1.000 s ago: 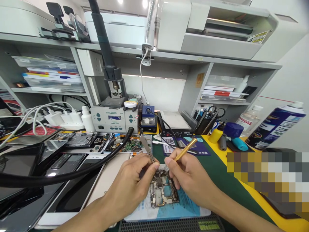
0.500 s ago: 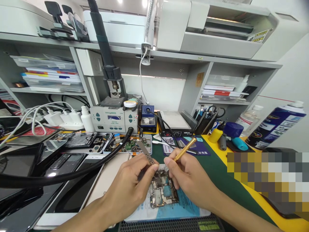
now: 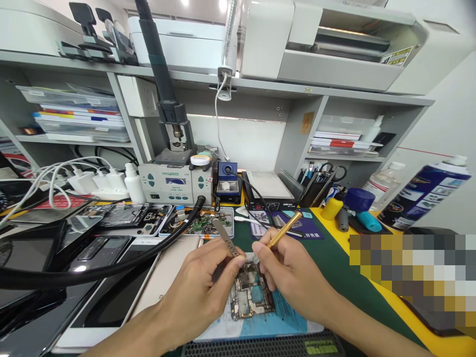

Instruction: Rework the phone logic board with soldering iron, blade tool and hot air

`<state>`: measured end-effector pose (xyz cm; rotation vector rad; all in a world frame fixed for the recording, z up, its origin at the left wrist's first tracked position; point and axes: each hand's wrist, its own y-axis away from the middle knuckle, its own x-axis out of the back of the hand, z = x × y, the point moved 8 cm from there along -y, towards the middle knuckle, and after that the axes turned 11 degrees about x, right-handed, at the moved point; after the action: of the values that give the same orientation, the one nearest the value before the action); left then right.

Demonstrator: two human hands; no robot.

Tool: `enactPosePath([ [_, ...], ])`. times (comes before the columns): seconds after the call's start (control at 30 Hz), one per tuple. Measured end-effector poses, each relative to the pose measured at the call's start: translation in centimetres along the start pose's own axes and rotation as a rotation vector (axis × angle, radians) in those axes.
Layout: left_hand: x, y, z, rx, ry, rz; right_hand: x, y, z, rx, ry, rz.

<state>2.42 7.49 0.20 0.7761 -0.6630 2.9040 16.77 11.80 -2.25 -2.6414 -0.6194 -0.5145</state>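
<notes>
A phone circuit board [image 3: 250, 295] lies on a blue and white pad [image 3: 282, 320] at the near edge of the bench. My left hand [image 3: 203, 287] pinches grey metal tweezers [image 3: 224, 237], whose tips meet the board's top edge. My right hand [image 3: 288, 272] holds a gold-coloured tool [image 3: 284, 230] like a pen, its tip down at the same spot on the board. Both hands rest close together over the board, thumbs nearly touching. The tool tips are hidden behind my fingers.
A thick black hose [image 3: 111, 265] crosses several phones [image 3: 100, 297] on the left. Behind stand a rework station [image 3: 174, 181], a tray of parts [image 3: 201, 223], a small heater plate [image 3: 269, 191] and a tool cup [image 3: 316, 188]. A spray can [image 3: 424, 193] stands at right.
The tweezers in my left hand have tilted further to the left and lowered slightly. My right hand and the gold tool have stayed almost still.
</notes>
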Motion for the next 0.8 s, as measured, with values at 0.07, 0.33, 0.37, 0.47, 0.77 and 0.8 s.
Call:
enactPosePath([
  [0.07,-0.03,-0.03,0.01,-0.002,-0.001,-0.006,0.07,0.03,-0.09,0.001,0.009,0.008],
  [0.33,-0.34,0.01,-0.6,0.053,-0.028,-0.013,0.15,0.03,-0.21,0.0,0.032,0.005],
  [0.37,-0.36,0.03,-0.58,0.052,-0.027,-0.014,0.12,0.04,-0.25,0.004,0.034,0.001],
  [0.47,-0.32,0.05,-0.49,0.043,-0.021,-0.012,0.04,0.06,-0.39,0.015,0.041,-0.006],
  [0.77,-0.37,0.04,-0.52,0.042,-0.042,-0.018,0.11,0.05,-0.46,0.023,0.051,-0.003],
  [0.8,-0.38,0.03,-0.52,0.044,-0.04,-0.018,0.09,0.04,-0.45,0.023,0.047,-0.005],
])
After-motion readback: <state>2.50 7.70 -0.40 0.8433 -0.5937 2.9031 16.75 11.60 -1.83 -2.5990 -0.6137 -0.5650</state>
